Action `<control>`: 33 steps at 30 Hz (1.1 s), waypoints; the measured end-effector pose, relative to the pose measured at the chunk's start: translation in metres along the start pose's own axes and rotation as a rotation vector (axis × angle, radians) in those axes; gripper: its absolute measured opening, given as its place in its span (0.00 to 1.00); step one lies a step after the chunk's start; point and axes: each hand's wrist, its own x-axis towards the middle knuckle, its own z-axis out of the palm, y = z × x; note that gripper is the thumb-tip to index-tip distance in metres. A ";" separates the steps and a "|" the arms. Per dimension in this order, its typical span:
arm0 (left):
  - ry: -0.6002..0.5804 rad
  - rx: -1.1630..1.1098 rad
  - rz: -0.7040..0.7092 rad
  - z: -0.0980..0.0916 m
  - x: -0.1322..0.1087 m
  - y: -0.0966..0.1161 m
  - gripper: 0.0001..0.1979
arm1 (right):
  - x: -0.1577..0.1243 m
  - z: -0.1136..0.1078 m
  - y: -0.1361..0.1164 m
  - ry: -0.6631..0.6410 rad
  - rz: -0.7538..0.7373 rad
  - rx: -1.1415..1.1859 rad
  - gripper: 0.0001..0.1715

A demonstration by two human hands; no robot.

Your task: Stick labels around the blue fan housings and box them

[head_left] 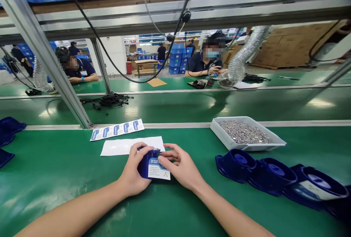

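In the head view, my left hand is wrapped around a dark blue plastic housing just above the green bench. A white-and-blue printed label lies across the side of the housing facing me, and its right end sticks out past the body. My right hand has its thumb on the label's upper right part, with the fingers curled behind. Beyond my hands lies a blank white strip. Farther back is a strip of several printed labels.
A white tray of small metal parts stands at back right. Several blue housings line the right side, one labelled; more blue parts lie far left. A metal post rises at left. Cables and co-workers are beyond.
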 end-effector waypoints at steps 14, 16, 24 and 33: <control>-0.044 0.037 0.001 -0.001 0.002 0.000 0.37 | -0.003 0.018 0.000 -0.047 -0.080 -0.014 0.43; -0.056 0.026 -0.013 -0.002 0.003 0.000 0.38 | -0.006 0.016 -0.002 -0.076 -0.079 -0.069 0.47; -0.081 0.007 0.003 -0.003 0.005 0.000 0.39 | -0.012 0.014 -0.007 -0.105 -0.088 -0.113 0.52; -0.093 0.152 0.172 -0.004 0.003 0.000 0.33 | -0.003 0.011 -0.007 -0.125 0.049 0.265 0.43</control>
